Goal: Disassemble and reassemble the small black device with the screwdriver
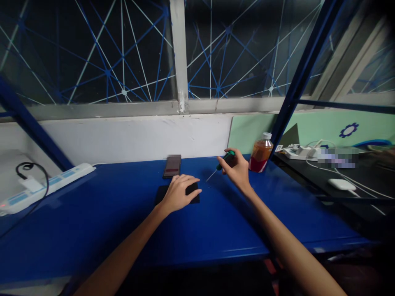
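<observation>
A screwdriver [228, 156] with a green and black handle is gripped in my right hand [237, 167], its thin metal shaft slanting down and left toward the blue table. My left hand [180, 191] rests over a flat black rectangular object [194, 199] lying on the table, with fingers stretched out and the thumb apart. The hand covers much of that object, and its kind cannot be made out. Just behind my left hand, a smartphone [173, 165] with its screen lit lies near the wall. Tiny specks show on the table below the screwdriver's tip.
A bottle of orange drink [261, 152] stands right of my right hand, by a blue metal post [290, 90]. On the left lies a white power strip [46, 187] with a plugged-in charger and black cable. A black desk [311, 176] with white cables adjoins on the right.
</observation>
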Demonstrator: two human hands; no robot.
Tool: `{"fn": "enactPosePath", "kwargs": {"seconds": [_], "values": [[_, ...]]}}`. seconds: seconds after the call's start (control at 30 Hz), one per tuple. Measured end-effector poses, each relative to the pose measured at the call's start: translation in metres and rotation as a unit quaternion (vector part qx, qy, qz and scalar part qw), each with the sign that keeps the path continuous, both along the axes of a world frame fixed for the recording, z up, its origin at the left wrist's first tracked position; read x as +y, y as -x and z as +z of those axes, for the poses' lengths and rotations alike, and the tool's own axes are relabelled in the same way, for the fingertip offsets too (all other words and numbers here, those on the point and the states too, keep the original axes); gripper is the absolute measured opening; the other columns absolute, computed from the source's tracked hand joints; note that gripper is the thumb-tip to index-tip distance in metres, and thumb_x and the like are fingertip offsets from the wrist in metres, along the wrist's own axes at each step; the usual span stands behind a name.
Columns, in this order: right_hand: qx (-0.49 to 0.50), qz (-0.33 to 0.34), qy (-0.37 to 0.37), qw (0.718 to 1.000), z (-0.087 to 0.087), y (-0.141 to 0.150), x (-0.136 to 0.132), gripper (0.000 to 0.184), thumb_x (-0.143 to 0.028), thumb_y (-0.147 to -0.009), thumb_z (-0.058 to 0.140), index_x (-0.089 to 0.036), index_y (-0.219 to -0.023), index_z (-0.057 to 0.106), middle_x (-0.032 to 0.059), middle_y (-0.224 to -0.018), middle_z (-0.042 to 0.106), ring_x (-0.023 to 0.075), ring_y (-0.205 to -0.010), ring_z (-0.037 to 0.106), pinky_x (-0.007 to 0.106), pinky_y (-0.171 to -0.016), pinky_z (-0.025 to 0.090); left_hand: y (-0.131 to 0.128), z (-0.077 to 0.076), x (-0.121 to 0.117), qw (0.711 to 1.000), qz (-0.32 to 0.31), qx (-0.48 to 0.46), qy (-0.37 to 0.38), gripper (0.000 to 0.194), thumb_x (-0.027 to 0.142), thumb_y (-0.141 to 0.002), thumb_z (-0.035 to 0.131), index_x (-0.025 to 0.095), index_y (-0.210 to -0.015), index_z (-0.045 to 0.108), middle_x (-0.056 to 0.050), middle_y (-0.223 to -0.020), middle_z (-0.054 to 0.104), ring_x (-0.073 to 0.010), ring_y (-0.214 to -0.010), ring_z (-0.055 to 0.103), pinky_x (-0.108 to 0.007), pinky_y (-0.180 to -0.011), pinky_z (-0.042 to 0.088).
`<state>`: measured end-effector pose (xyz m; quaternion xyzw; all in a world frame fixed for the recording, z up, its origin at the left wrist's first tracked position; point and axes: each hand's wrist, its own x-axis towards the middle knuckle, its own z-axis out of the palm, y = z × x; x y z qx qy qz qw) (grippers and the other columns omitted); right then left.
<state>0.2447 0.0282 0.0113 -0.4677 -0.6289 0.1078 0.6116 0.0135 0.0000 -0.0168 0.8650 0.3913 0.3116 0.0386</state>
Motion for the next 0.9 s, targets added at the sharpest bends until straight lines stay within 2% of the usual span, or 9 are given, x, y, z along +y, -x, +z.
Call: {"fn": "enactPosePath", "kwargs": {"seconds": [0.13, 0.27, 0.5, 0.9], "values": [[0.09, 0.052, 0.019, 0.994, -0.004, 0.006, 0.003, 0.032, -0.042, -0.079, 0.068, -0.023, -0.103, 0.056, -0.0065, -0.056, 0.055, 0.0129, -0.038, 0.056, 0.025, -0.04, 0.044, -0.003, -0.001, 0.0, 1.0, 0.003, -0.023, -0.002, 0.02, 0.034, -0.086, 0.065, 0.025, -0.104, 0.068, -0.004, -0.105, 0.071, -0.0241, -0.098, 0.063, -0.043, -0.088, 0.043], [0.138, 0.083, 0.029, 0.987, -0.007, 0.012, 0.005, 0.035, -0.042, -0.076, 0.071, -0.022, -0.101, 0.057, -0.0068, -0.055, 0.054, 0.0121, -0.037, 0.054, 0.023, -0.035, 0.041, -0.004, -0.001, 0.001, 0.999, 0.0, -0.039, -0.003, 0.011, 0.03, -0.085, 0.066, 0.024, -0.093, 0.071, -0.003, -0.097, 0.072, -0.0225, -0.092, 0.064, -0.041, -0.086, 0.044], [0.147, 0.098, 0.044, 0.983, -0.006, 0.017, 0.0, 0.037, -0.044, -0.075, 0.071, -0.022, -0.1, 0.056, -0.0074, -0.052, 0.054, 0.0127, -0.036, 0.054, 0.024, -0.036, 0.043, -0.005, 0.001, 0.0, 0.999, -0.003, -0.045, 0.006, 0.013, 0.026, -0.088, 0.062, 0.023, -0.081, 0.072, -0.002, -0.088, 0.072, -0.0209, -0.086, 0.064, -0.039, -0.082, 0.044], [0.16, 0.099, 0.033, 0.982, -0.002, 0.016, -0.001, 0.037, -0.045, -0.075, 0.071, -0.023, -0.1, 0.055, -0.0078, -0.052, 0.053, 0.0137, -0.036, 0.055, 0.025, -0.035, 0.043, -0.004, 0.002, 0.001, 0.999, -0.004, -0.05, 0.002, 0.016, 0.024, -0.089, 0.061, 0.023, -0.08, 0.074, -0.001, -0.086, 0.072, -0.0198, -0.083, 0.065, -0.038, -0.082, 0.043]]}}
